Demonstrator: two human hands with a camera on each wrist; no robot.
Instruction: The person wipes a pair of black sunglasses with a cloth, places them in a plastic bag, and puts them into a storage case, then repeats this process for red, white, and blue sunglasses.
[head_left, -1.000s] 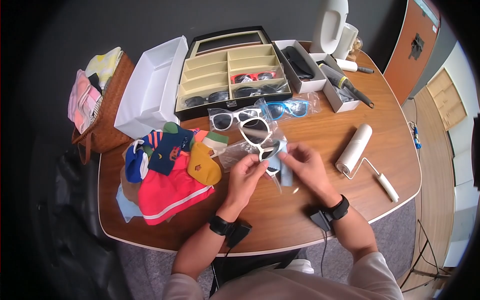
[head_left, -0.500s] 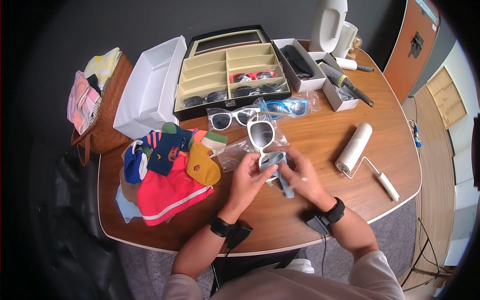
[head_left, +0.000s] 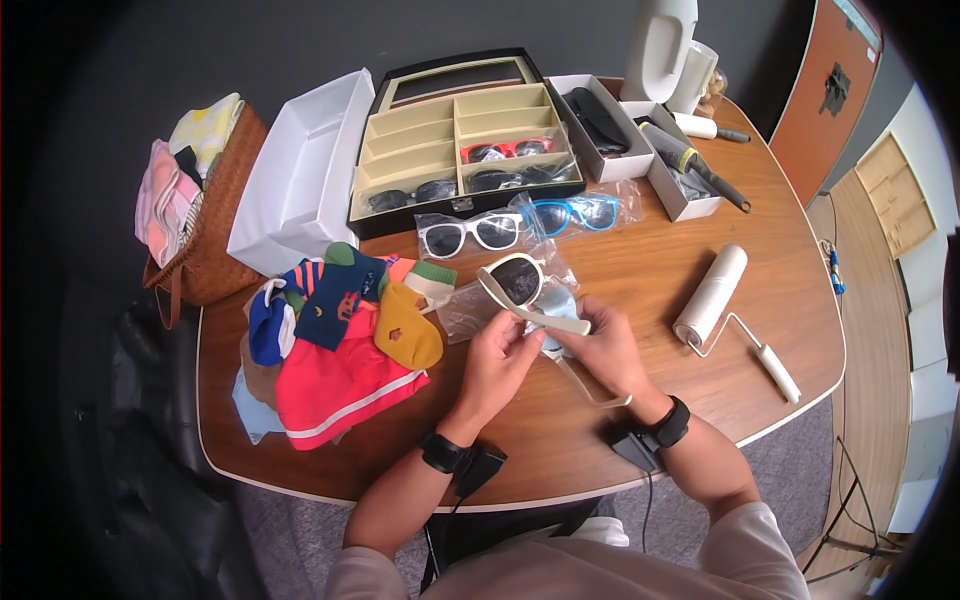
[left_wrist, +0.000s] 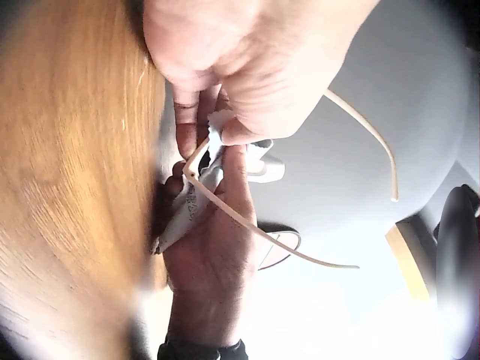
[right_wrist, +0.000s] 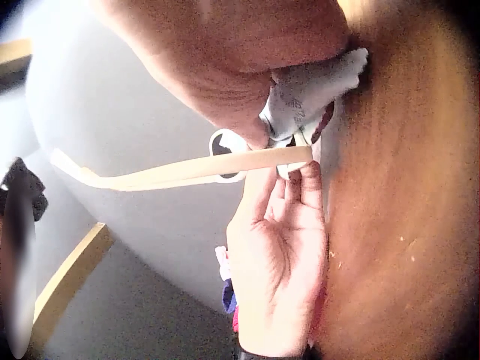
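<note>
Between my two hands is a pair of white-framed sunglasses (head_left: pixel 517 281) with dark lenses and both temples unfolded. My left hand (head_left: pixel 498 356) pinches the frame between thumb and fingers. With my right hand (head_left: pixel 612 352) I hold a light blue cloth (head_left: pixel 558 303) against the glasses, its fingers folding it around a lens. In the right wrist view the grey-looking cloth (right_wrist: pixel 319 90) hangs from that hand, printed with small dark marks, and a temple (right_wrist: pixel 202 166) stretches across. The covered lens is mostly hidden. A clear plastic bag (head_left: pixel 460 312) lies just beyond my left hand.
Bagged white sunglasses (head_left: pixel 470 234) and blue sunglasses (head_left: pixel 577 214) lie before an open display case (head_left: pixel 408 132) holding more pairs. Socks and clothes (head_left: pixel 340 385) are heaped at left, near a white box (head_left: pixel 300 180) and a wicker basket (head_left: pixel 215 230). A lint roller (head_left: pixel 712 293) lies right.
The sunglasses have been turned in my hands, so a temple now points down toward the right hand. The cloth has shifted up along the frame with my right fingers.
</note>
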